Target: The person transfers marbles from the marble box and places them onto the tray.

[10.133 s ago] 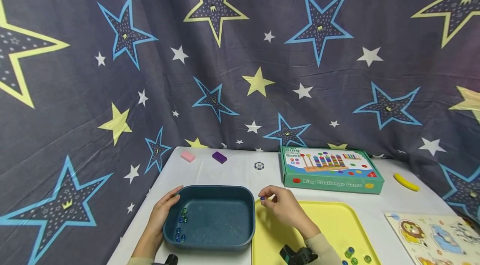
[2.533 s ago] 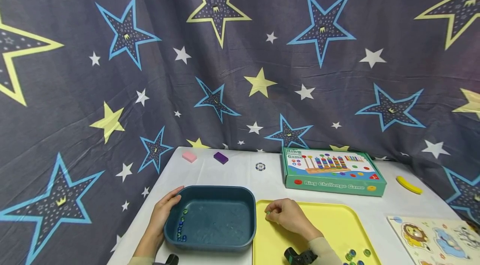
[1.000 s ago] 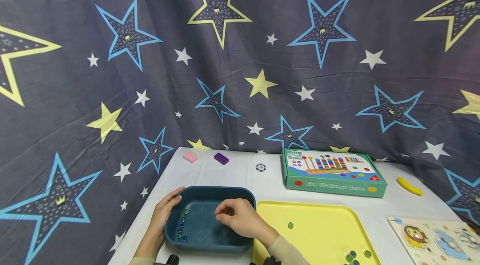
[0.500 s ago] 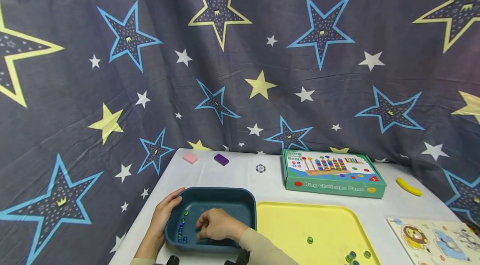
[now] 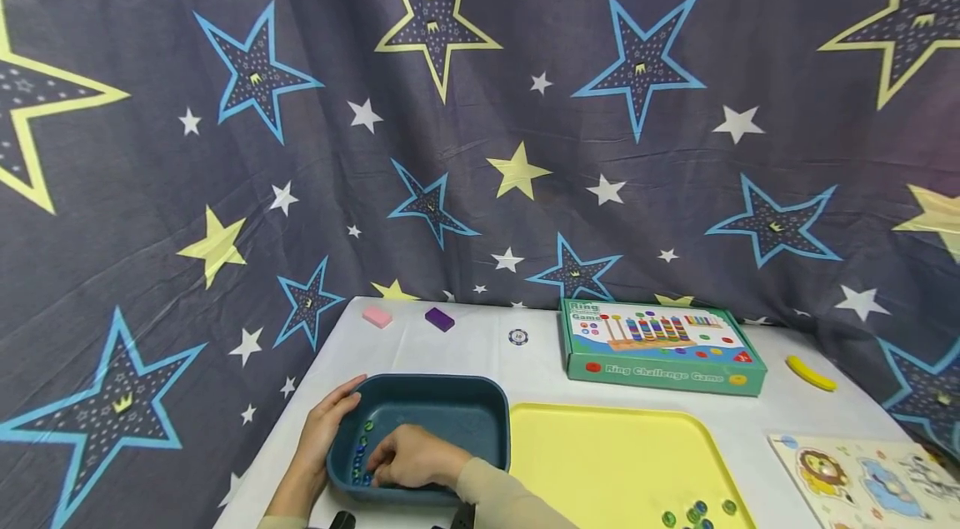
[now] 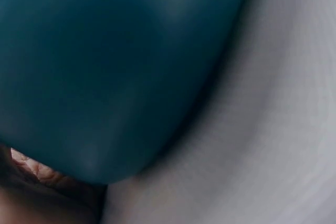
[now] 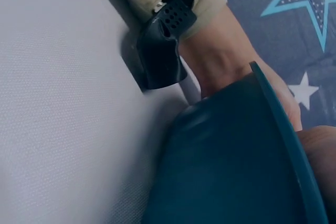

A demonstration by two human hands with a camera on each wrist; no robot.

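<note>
My left hand (image 5: 327,425) holds the dark teal plastic tub (image 5: 457,380) by its left wall; in the right wrist view that hand (image 7: 273,90) lies against the outside of the tub. Several blue and green glass marbles line the inside left, with a green marble (image 5: 368,426) at the far end. Inside the tub, my right hand (image 5: 422,457) has its fingertips down at a blue marble (image 5: 367,479) near the front left corner. Whether they pinch it is hidden. The left wrist view mostly shows the tub's wall (image 6: 105,77).
A yellow tray (image 5: 600,446) adjoins the tub on the right, with several marbles (image 5: 701,506) near its front right. Behind stand a green game box (image 5: 663,350), a poker chip (image 5: 518,336), a purple block (image 5: 439,319) and a pink block (image 5: 377,316). An animal puzzle board (image 5: 862,475) lies far right.
My right hand has left the tray and moved left into the tub, down to the marbles. A green marble left on the tray has rolled right to the others. The left hand has stayed put.
</note>
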